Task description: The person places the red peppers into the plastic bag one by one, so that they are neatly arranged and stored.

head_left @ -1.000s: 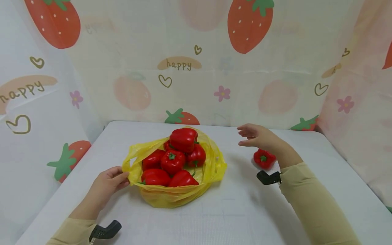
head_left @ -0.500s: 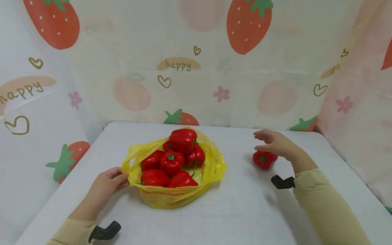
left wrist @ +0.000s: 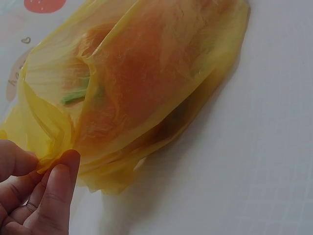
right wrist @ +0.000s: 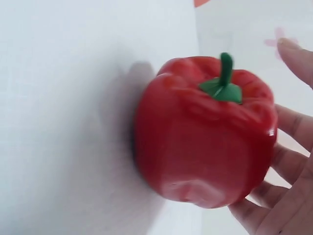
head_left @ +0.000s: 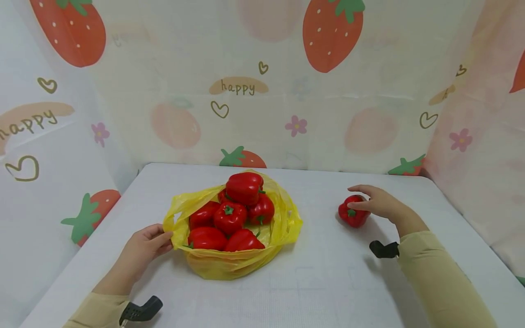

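Note:
My left hand (head_left: pixel 141 248) pinches the left edge of a yellow plastic bag (head_left: pixel 223 266) between thumb and fingers; the left wrist view shows the bunched plastic (left wrist: pixel 54 152) at the fingertips. Several red bell peppers (head_left: pixel 231 218) with green stems are heaped in the wide bag mouth. A lone red bell pepper (head_left: pixel 353 219) sits on the table at the right. Over it is my right hand (head_left: pixel 379 204), its thumb in front of the pepper in the head view. In the right wrist view the fingers (right wrist: pixel 293 127) spread behind the pepper, the thumb standing apart from it.
A white-covered table (head_left: pixel 311 291) carries everything. Behind it hangs a pale cloth backdrop (head_left: pixel 246 54) printed with strawberries and hearts, and similar cloth closes off both sides. A black wrist device (head_left: pixel 384 249) sits at the right cuff, another (head_left: pixel 141 310) at the left.
My right hand has moved right and down from beyond the lone pepper's left side to close over it, its fingers more spread. The left hand and bag stay put.

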